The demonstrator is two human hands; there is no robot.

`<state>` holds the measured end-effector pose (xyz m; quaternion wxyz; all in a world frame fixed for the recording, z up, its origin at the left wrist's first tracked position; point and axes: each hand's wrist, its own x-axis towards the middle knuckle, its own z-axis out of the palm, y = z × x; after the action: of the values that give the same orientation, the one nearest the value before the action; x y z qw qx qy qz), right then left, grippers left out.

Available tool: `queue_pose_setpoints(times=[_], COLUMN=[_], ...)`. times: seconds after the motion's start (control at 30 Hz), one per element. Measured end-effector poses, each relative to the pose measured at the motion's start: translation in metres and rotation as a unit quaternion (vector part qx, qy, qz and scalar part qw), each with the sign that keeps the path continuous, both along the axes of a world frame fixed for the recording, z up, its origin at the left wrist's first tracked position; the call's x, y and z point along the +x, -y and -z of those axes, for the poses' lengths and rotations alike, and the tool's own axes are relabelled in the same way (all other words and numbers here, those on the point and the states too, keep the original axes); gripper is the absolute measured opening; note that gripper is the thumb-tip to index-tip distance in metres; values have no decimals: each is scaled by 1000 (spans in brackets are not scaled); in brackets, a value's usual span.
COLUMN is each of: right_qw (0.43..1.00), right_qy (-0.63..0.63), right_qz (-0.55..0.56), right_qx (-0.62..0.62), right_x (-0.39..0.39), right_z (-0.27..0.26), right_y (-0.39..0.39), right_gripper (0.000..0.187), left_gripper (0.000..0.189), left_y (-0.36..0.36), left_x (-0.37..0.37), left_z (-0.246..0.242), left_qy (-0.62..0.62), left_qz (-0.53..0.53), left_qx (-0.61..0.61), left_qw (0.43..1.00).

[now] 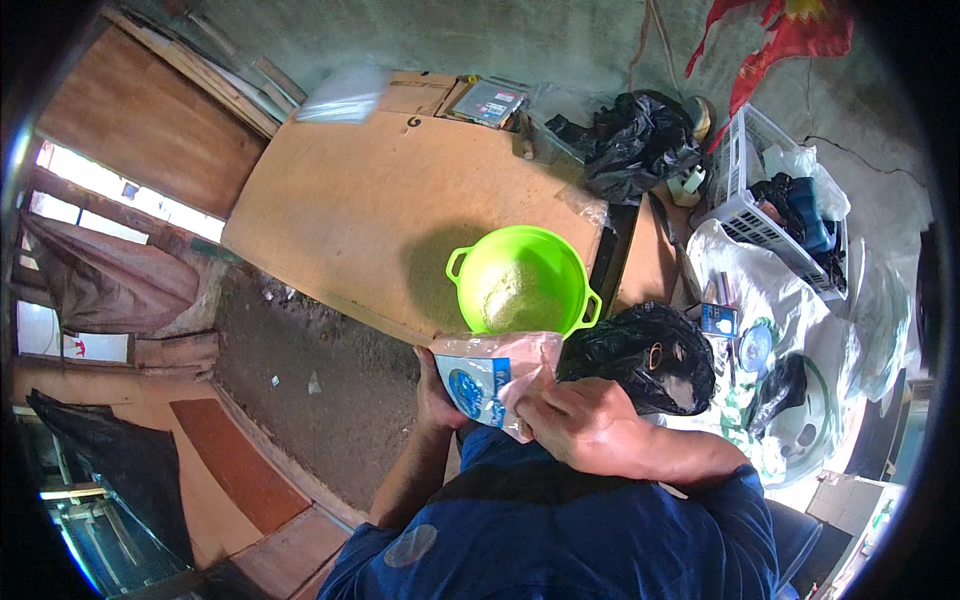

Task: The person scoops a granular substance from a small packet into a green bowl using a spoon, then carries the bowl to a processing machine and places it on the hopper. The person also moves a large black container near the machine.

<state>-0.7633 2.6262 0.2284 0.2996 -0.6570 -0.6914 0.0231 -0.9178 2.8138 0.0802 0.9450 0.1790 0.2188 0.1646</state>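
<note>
Both my hands hold a printed plastic bag (480, 379) by its sides, near my chest at the table's front edge. My left hand (437, 394) grips its left side, the fingers partly hidden behind it. My right hand (581, 420) pinches the film on the right side. Just beyond the bag, and partly covered by its edge, stands a bright green plastic basin (559, 259) with two loop handles. Pale powder or fine grain (514, 296) lies in the bottom of the basin. The bag's contents cannot be made out.
The basin stands on a wooden table (337, 202). A tied black plastic bag (637, 352) lies close to its right. Farther back are another black bag (645, 146), a flat box (487, 103) and clear plastic sheets (343, 94). A white plastic crate (780, 232) stands at right, beside white sacks (810, 345).
</note>
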Motion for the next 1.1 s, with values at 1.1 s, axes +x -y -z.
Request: queue_pose_setpoints(times=[1.1], right_qw=[822], right_qy=[-523], right_qz=[185], right_qx=[-125], right_x=[30], right_z=[-7], right_y=[12], right_gripper=[13], left_gripper=[78], left_y=[-14], left_x=[-8], left_z=[21], left_qy=[-33], left_qz=[-91], left_qx=[22], left_qw=[995])
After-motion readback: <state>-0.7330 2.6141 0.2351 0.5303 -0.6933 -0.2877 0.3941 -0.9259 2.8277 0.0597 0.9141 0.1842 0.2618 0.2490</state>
